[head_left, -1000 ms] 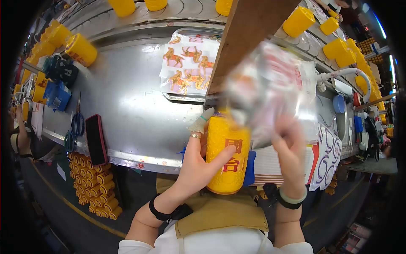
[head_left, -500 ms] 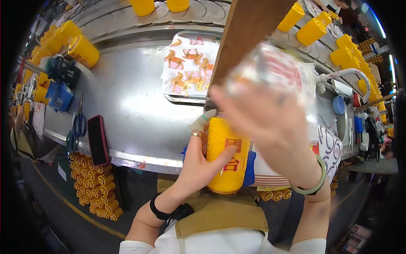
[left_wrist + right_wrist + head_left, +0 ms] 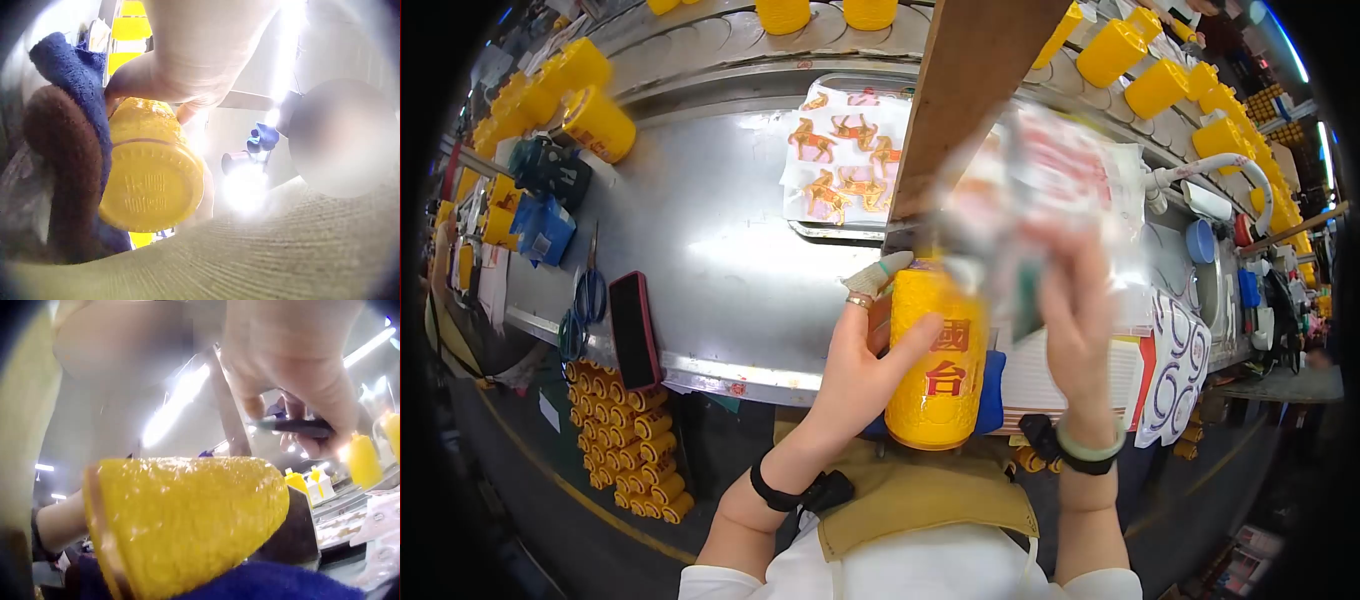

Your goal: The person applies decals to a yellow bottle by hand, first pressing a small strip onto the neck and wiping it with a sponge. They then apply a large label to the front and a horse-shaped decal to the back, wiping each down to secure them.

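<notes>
My left hand (image 3: pixel 865 355) grips a yellow bottle (image 3: pixel 935 390) marked with red characters, its thumb across the front. Pale finger covers show on that hand. In the left wrist view the bottle's embossed round base (image 3: pixel 153 187) faces the camera. A blue towel (image 3: pixel 991 390) lies against the bottle's right side. To the right of the bottle's upper end, my right hand (image 3: pixel 1080 320) pinches a thin dark tool (image 3: pixel 294 427); its exact kind cannot be made out. In the right wrist view this hand is above the bottle's textured side (image 3: pixel 194 519). A blur covers part of the head view there.
A brown wooden post (image 3: pixel 965 90) rises behind the bottle. Left of it, a metal tray (image 3: pixel 840 234) bears sheets of horse decals (image 3: pixel 825 145). A phone (image 3: pixel 634 330) and scissors (image 3: pixel 590 295) lie on the metal bench. Yellow bottles (image 3: pixel 1110 55) line a conveyor behind.
My right hand reached across the bottle's top half a second ago and has drawn back to the right. The bottle has turned, bringing its red characters round more fully. Conveyor bottles have shifted right.
</notes>
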A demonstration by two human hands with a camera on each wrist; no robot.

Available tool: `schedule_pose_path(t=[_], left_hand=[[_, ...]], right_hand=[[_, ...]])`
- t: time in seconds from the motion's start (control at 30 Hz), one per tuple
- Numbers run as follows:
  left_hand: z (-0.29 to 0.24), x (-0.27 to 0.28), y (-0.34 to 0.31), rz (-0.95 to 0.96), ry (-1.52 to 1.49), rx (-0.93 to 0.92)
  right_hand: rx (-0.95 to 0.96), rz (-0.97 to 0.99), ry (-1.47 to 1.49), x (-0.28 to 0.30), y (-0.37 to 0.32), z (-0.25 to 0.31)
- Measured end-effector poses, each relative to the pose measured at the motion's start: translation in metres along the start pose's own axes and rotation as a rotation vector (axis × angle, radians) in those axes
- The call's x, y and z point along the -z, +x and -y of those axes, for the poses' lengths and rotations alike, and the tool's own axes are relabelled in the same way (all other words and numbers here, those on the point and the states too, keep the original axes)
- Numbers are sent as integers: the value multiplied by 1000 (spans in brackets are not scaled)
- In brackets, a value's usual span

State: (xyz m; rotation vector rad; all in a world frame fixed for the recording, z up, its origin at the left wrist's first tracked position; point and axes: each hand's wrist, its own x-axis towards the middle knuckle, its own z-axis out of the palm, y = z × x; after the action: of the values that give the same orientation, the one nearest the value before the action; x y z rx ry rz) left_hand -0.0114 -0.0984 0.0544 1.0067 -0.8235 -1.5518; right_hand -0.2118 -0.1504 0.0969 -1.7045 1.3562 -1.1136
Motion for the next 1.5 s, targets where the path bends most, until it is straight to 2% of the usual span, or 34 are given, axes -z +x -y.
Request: schedule_pose_path(t=[0.07, 0.1, 0.13, 0.2, 0.37, 0.67, 0.87, 0.93, 0.97, 1.03, 1.07, 1.17, 1.23, 1.27, 1.33, 1.4, 1.47, 1.5], left_hand=[[0, -4, 0, -8, -10, -14], [0, -5, 0, -16, -21, -26], [1, -5, 0, -17, -19, -21], [1, -4, 0, -31, 13, -39], [-1, -6, 0, -21, 7, -18], [5, -1, -4, 19, -44, -30], [8, 1, -4, 40, 6, -64], [7, 0, -5, 38, 2, -61], [4, -2, -6, 59, 16, -68], [4, -5, -7, 77, 30, -78], [6, -8, -7, 58, 39, -82], [7, -11, -8, 30, 59, -90], [7, -12, -8, 20, 73, -95], [8, -12, -8, 20, 89, -95], [7, -12, -9, 23, 107, -94], [3, -12, -10, 32, 59, -8], [3, -6, -9, 41, 27, -31], [3, -2, -10, 51, -3, -52]], right_hand=[[91, 45, -118, -9, -18, -14], [-161, 130, 30, -14, -27, -15], [-165, 130, 33, -20, -32, -14], [-344, 152, 422, -34, -36, -7], [-343, 174, 330, -30, -38, -16], [-325, 167, 407, -33, -40, -17], [-290, 184, 278, -27, -39, -7], [-461, 131, 362, -18, -40, -5], [-461, 132, 362, -16, -37, 0], [-273, -48, 372, -13, -27, 10], [-11, -154, 155, -15, -21, 7], [40, -71, 1, -1, -5, 33], [438, 329, -273, 3, 6, 43], [439, 328, -272, 1, 10, 47], [648, 289, -547, -8, 16, 56], [681, 215, -666, -5, 18, 64], [534, 337, -418, -3, 13, 59], [574, 308, -509, -6, 8, 57]])
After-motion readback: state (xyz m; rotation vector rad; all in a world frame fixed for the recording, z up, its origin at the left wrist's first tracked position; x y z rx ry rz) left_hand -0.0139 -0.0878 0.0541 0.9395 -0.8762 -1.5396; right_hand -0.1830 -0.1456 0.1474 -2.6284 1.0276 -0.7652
